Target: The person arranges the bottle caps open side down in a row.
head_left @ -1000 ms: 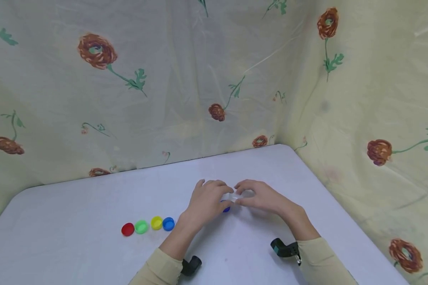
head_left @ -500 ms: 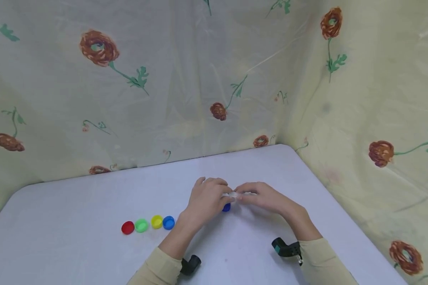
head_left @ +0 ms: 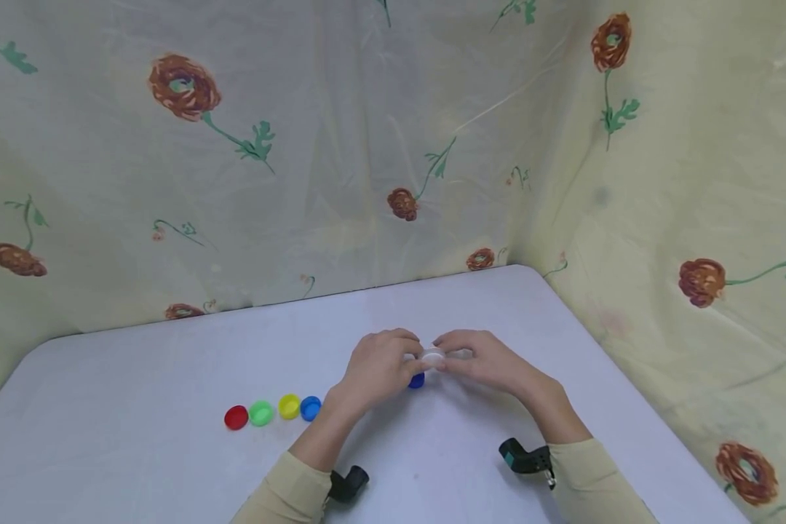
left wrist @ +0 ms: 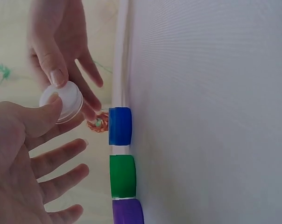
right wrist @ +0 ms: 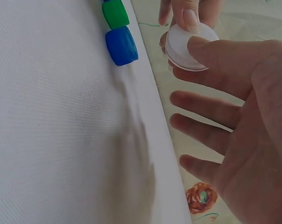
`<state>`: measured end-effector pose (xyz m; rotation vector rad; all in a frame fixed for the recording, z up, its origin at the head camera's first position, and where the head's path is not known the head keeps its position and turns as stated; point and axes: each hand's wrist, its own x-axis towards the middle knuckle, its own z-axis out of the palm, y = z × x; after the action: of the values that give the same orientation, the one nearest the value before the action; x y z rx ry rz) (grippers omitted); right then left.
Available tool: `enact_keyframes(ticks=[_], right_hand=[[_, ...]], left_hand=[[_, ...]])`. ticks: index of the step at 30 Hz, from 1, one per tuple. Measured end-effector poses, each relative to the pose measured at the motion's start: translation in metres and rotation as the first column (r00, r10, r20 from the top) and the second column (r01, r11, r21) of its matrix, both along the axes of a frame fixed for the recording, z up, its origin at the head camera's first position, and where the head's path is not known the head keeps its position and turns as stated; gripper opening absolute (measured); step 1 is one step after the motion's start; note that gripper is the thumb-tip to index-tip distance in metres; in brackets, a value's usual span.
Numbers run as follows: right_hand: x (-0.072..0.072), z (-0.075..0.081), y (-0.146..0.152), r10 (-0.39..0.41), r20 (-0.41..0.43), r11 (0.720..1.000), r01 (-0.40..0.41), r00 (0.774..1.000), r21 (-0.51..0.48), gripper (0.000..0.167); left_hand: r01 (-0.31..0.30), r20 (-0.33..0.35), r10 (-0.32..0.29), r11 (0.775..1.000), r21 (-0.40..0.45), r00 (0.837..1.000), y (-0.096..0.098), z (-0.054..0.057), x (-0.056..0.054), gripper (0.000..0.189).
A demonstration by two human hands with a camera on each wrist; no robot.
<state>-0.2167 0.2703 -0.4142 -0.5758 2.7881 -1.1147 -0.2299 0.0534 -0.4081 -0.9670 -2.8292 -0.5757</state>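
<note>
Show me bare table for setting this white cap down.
Left of the red cap, the table is bare; so is the stretch between the right hand and the table's right edge. It's crowded from the red cap across to the left hand, with a blue cap, green cap and purple cap nearby.

Smooth plastic, creased sheen
The white disc [right wrist: 179, 43] looks like plastic, smooth-faced with a finely ribbed edge; the blue cap [right wrist: 121, 45] looks like smooth plastic, the tabletop [head_left: 137, 466] matt, the floral sheet [head_left: 321, 131] creased and faintly shiny, the sleeve [head_left: 287, 489] matt cloth.
</note>
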Motion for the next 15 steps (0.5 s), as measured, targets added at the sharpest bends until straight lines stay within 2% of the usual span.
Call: enact_keyframes(ticks=[4, 7, 15], right_hand=[[0.0002, 0.0015, -0.0009, -0.010, -0.068, 1.000, 0.010, 0.998, 0.009, 0.014], [0.0001, 0.0024, -0.0022, -0.027, -0.086, 1.000, 0.028, 0.996, 0.008, 0.008], [-0.0002, 0.0007, -0.0058, -0.051, -0.127, 0.998, 0.054, 0.991, 0.022, 0.006]], left_hand=[[-0.008, 0.032, 0.007, 1.000, 0.023, 0.999, -0.0008, -0.0013, -0.0014, 0.024], [-0.012, 0.049, 0.010, 0.999, 0.041, 0.999, -0.0013, -0.0007, -0.0015, 0.024], [-0.021, 0.055, 0.019, 0.999, 0.030, 0.998, -0.0006, 0.0004, -0.0003, 0.025]])
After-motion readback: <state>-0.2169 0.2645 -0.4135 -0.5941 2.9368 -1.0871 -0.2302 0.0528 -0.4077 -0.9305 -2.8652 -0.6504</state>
